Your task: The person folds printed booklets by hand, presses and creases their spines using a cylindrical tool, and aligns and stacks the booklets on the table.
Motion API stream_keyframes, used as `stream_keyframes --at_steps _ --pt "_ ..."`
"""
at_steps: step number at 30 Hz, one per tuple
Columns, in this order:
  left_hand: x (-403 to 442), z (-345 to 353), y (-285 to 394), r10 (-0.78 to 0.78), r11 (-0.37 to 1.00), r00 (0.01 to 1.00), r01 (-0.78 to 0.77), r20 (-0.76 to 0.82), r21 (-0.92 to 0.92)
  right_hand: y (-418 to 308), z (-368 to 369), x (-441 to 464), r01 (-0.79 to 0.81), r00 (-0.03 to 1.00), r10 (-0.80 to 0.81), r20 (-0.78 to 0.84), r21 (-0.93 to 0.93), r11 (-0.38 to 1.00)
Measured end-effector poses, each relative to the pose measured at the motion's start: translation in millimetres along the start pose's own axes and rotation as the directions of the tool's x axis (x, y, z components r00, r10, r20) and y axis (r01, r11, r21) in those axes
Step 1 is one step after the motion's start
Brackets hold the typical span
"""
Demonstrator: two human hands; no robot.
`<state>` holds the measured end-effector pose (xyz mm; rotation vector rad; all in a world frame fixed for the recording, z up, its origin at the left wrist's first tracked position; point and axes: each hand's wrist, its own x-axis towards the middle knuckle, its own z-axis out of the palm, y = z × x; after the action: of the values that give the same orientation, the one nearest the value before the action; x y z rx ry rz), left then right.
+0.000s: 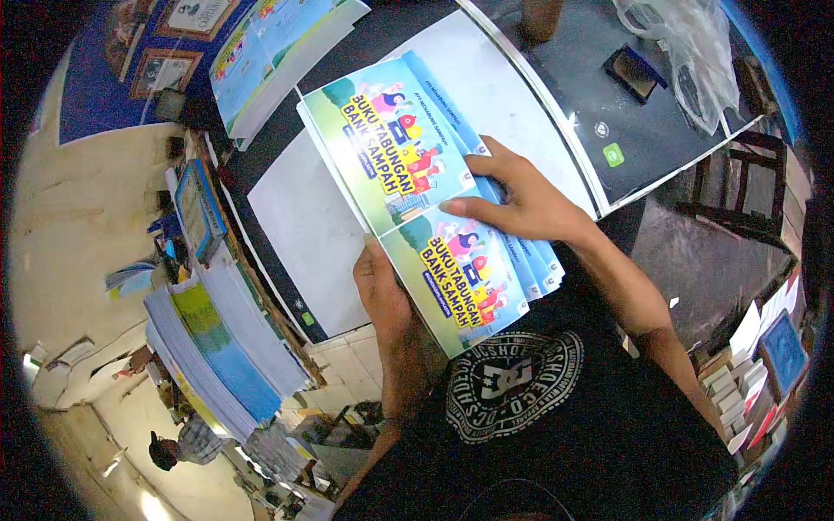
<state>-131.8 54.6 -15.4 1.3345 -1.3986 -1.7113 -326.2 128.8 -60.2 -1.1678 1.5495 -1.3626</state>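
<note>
A small fanned stack of printed booklet cover sheets (382, 130), colourful and lettered "BUKU TABUNGAN BANK SAMPAH", is held tilted over the worktable in front of my black shirt. My left hand (380, 282) grips the stack's left edge from below; most of its fingers are hidden behind the sheets. At the opposite edge, my right hand (521, 200) has its thumb on the top sheet and its index finger near the fanned layers, the other fingers being out of sight. Under the sheets, white paper (300, 221) lies on the dark tabletop.
A thicker pile of similar printed sheets (278, 61) stands at the upper left. To the right are a small dark box (636, 74) and a clear plastic bag (686, 52). Tall paper stacks (230, 339) stand lower left, near a person in a cap (182, 443).
</note>
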Motion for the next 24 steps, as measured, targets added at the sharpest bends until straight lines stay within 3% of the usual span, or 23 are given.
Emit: stream_keyframes --at_steps 3,7,10,13,14,17,19,21,24 --pt "-3.0 1.3 1.4 -0.001 0.99 0.998 0.01 0.062 -0.144 -2.5 -1.7 0.1 0.012 1.0 -0.012 0.003 -0.001 1.0" --pt "-6.5 15.0 10.8 -0.06 0.979 0.997 0.068 0.049 -0.194 1.7 -2.4 -0.9 -0.009 1.0 0.008 0.031 0.034 0.999" --pt "-7.6 20.5 6.1 -0.142 0.931 0.987 0.159 0.075 -0.329 10.0 -5.3 -1.3 0.091 0.995 -0.092 0.033 0.035 0.995" --pt "0.7 23.9 -4.8 -0.103 0.904 0.986 0.146 0.128 -0.402 15.5 -8.4 -2.1 0.111 0.993 -0.114 0.033 0.084 0.99" --pt "-5.2 29.9 -0.5 -0.228 0.915 0.973 0.224 0.03 -0.336 14.7 -10.0 -2.9 0.085 0.995 -0.089 0.037 0.088 0.993" --pt "7.0 22.9 -26.9 -0.158 0.91 0.985 0.171 0.065 -0.378 11.8 -13.4 -4.2 0.035 0.998 -0.039 0.042 0.096 0.995" --pt "8.4 20.5 -28.2 -0.055 0.951 0.998 0.063 0.034 -0.301 12.3 -13.1 -4.2 0.034 0.998 -0.038 0.044 0.1 0.994" --pt "5.3 13.1 -16.7 0.112 0.988 0.994 -0.113 -0.022 -0.102 12.6 -11.8 -2.6 0.028 0.997 -0.035 0.066 0.11 0.993" --pt "16.8 -30.3 -36.2 0.457 0.885 0.876 -0.431 -0.153 0.179 14.5 -10.4 0.7 0.102 0.99 -0.109 0.086 0.078 0.992"
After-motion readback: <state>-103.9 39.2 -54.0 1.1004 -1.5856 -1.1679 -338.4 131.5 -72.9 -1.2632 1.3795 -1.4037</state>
